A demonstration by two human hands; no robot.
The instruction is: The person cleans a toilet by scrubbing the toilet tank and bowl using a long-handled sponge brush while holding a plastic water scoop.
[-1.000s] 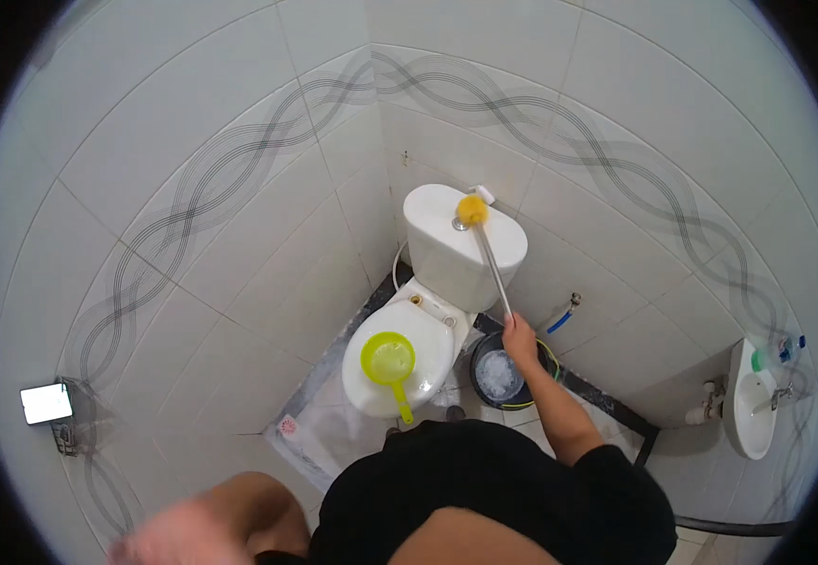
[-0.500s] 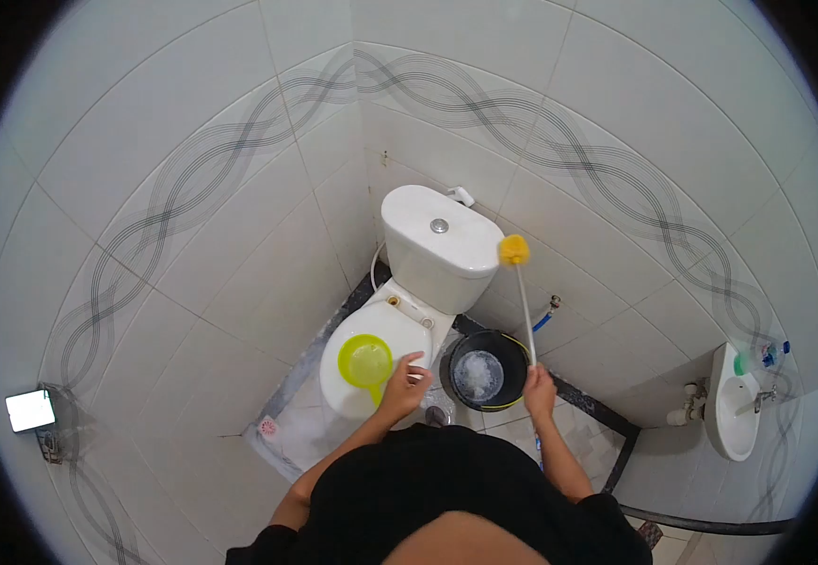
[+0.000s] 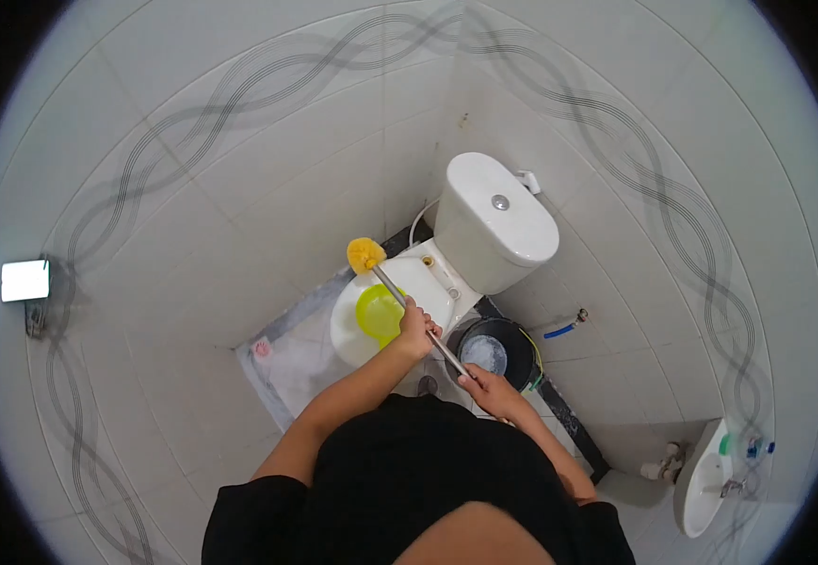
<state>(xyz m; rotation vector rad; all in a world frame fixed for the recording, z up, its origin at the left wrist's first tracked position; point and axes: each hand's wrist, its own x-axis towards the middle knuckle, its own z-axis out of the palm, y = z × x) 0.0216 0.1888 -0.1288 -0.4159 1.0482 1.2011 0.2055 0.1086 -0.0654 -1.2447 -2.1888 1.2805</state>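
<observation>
Both hands grip a long-handled toilet brush point(image 3: 392, 287) with a yellow head and a grey handle. My left hand point(image 3: 416, 328) is closed round the middle of the handle. Lower down, my right hand point(image 3: 491, 390) is closed round it near my body. The brush head is up over the far left rim of the toilet point(image 3: 342, 325). A lime-green dipper point(image 3: 376, 313) lies on the toilet's lid, partly hidden by the handle and my left hand. Beside the toilet, a black bucket point(image 3: 519, 358) holds foamy water.
The toilet's cistern point(image 3: 484, 240) stands in the corner. On the right wall are a tap with a blue hose point(image 3: 559, 331) and a small sink point(image 3: 701, 490) with bottles. A pink drain cover point(image 3: 261, 348) is on the floor at left. A lit screen point(image 3: 25, 281) is mounted on the left wall.
The brush has swung from above the bucket to the left, over the toilet. My left hand, empty before, has taken hold of its handle. The view has turned to the left.
</observation>
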